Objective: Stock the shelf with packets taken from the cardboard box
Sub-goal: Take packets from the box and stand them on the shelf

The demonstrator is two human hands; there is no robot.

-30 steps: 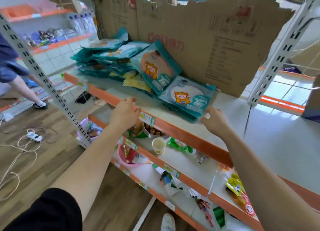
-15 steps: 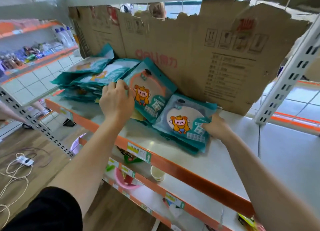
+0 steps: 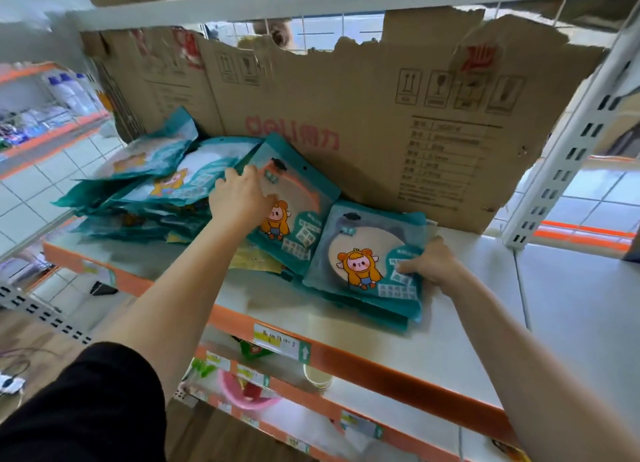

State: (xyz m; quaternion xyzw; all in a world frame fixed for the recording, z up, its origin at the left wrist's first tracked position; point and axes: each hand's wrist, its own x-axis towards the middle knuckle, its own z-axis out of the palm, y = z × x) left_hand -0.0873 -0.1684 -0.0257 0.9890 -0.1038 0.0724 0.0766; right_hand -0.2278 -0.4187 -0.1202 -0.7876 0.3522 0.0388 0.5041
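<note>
Your left hand [image 3: 242, 198] gripped the tilted packet [image 3: 298, 198] by its edge; your right hand [image 3: 429, 264] pinched the flat packet [image 3: 363, 254] (thumb on top), both on the shelf [image 3: 450, 340] before the cardboard [image 3: 381, 132].
</note>
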